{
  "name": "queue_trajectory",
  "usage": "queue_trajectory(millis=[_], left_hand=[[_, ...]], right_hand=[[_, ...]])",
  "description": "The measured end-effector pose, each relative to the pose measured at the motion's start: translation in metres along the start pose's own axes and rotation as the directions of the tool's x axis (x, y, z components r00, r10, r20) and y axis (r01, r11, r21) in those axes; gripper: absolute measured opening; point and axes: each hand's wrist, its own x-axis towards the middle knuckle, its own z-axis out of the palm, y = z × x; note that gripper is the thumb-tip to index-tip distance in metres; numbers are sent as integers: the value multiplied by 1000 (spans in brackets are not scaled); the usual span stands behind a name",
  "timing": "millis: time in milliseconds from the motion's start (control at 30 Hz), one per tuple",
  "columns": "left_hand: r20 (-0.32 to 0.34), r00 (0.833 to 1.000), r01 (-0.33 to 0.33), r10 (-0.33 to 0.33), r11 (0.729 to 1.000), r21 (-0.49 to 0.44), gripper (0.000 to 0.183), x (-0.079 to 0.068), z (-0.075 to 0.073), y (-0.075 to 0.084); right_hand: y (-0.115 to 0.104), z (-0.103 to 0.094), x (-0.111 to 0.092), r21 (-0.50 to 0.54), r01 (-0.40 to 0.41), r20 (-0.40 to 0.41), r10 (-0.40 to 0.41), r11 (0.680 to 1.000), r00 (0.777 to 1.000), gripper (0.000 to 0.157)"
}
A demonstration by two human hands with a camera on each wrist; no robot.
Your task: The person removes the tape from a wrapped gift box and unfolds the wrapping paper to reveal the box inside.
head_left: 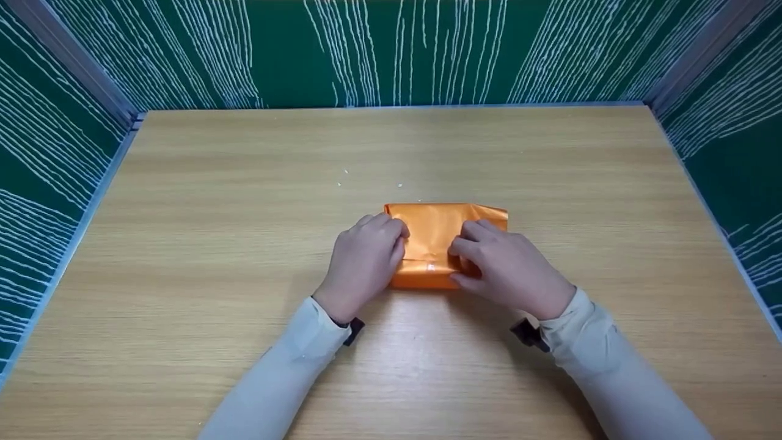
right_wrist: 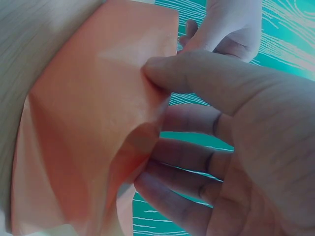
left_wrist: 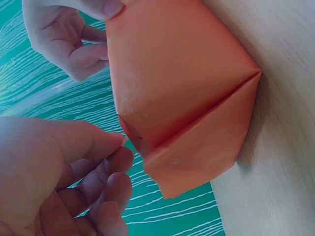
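A parcel in shiny orange paper (head_left: 427, 235) lies on the table, with a crease along its near side and a folded, pointed end. At its left end is my left hand (head_left: 368, 256), fingers curled. In the left wrist view, that hand's thumb and forefinger (left_wrist: 110, 145) pinch at the paper's edge, though how much paper lies between them is hard to see. My right hand (head_left: 507, 263) holds the right part of the paper. The right wrist view shows its thumb (right_wrist: 172, 71) on the outer face and the other fingers behind the edge, where the paper bulges open.
Pale wooden table (head_left: 214, 256) all around, edged with blue tape. Green walls (head_left: 281, 55) with white streaks stand at the back and sides. A few tiny white scraps (head_left: 346, 172) lie beyond the parcel. Both wrists wear dark straps with small black cameras (head_left: 530, 335).
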Motion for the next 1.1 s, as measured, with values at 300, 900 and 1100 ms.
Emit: queue_trajectory(millis=[300,900,1100], left_hand=[[-23,1000,-2,2,1000,4,16,0,2,-3],[49,999,-13,11,1000,23,16,-2,2,-2],[31,999,8,-7,1000,-21,15,-2,2,-1]], right_hand=[[1,0,0,7,4,-4,-4,1000,1000,25],[1,1,-1,5,9,-19,-9,1000,1000,22],[0,0,-1,9,2,-15,-2,1000,1000,23]])
